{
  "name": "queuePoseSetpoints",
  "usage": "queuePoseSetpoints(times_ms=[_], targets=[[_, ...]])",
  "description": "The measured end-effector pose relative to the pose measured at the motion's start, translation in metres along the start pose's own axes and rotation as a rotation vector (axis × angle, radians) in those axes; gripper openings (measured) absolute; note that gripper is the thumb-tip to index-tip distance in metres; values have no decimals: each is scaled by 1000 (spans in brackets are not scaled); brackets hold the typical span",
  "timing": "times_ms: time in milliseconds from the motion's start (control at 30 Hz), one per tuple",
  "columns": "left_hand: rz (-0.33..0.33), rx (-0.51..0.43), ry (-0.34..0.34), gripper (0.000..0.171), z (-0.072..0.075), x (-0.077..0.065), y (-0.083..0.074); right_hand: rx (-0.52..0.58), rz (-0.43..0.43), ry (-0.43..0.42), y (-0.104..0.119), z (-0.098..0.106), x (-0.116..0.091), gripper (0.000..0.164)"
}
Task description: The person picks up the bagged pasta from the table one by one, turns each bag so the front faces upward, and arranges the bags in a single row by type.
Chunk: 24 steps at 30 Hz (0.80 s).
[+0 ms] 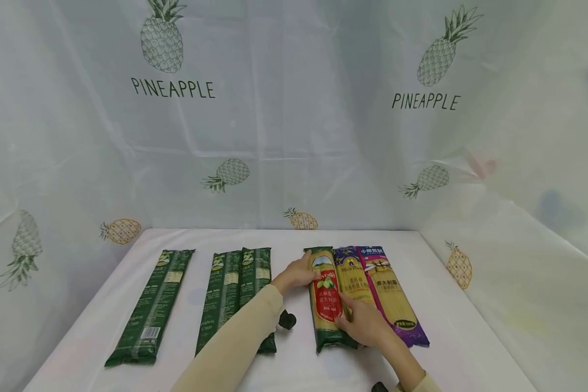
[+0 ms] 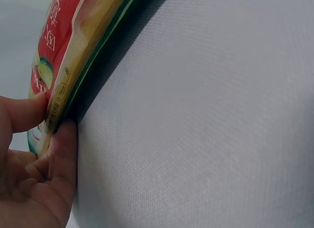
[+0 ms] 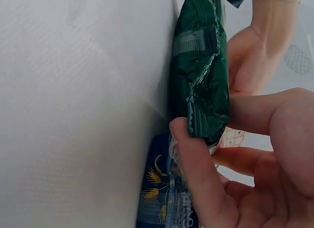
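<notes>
A spaghetti packet (image 1: 327, 296) with a red label and green ends lies on the white table between both hands. My left hand (image 1: 295, 274) pinches its upper left edge; in the left wrist view the thumb is on the label and the fingers at the side. My right hand (image 1: 366, 322) grips its lower right side. In the right wrist view the packet's green end (image 3: 201, 66) sits between thumb and fingers, slightly raised. Directly to the right lies a yellow spaghetti packet with a blue top (image 1: 353, 277), partly covered by my right hand, then a purple-edged packet (image 1: 394, 296).
Two dark green packets (image 1: 220, 299) (image 1: 255, 277) lie side by side left of my hands, partly behind the left sleeve (image 1: 235, 337). Another green packet (image 1: 149, 310) lies farther left. A pineapple-printed curtain (image 1: 299, 136) hangs behind the table (image 1: 294, 375).
</notes>
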<state>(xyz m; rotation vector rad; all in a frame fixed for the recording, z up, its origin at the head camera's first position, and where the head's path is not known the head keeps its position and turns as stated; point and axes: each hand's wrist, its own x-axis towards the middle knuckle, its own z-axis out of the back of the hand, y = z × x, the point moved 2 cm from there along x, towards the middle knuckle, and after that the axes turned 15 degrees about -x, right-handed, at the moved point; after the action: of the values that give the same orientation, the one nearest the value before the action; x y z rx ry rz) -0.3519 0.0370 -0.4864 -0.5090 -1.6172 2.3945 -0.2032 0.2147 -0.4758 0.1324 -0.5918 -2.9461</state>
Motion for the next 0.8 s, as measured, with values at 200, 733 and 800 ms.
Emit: queuePoseSetpoints(times_ms=[200, 733, 800], targets=[[6, 6, -4, 84, 1, -2, -1, -20, 8, 10, -3, 0, 1, 70], [-2, -22, 48, 85, 6, -2, 4, -36, -12, -10, -4, 0, 0, 70], [-1, -19, 51, 85, 6, -1, 5, -40, -18, -13, -4, 0, -1, 70]])
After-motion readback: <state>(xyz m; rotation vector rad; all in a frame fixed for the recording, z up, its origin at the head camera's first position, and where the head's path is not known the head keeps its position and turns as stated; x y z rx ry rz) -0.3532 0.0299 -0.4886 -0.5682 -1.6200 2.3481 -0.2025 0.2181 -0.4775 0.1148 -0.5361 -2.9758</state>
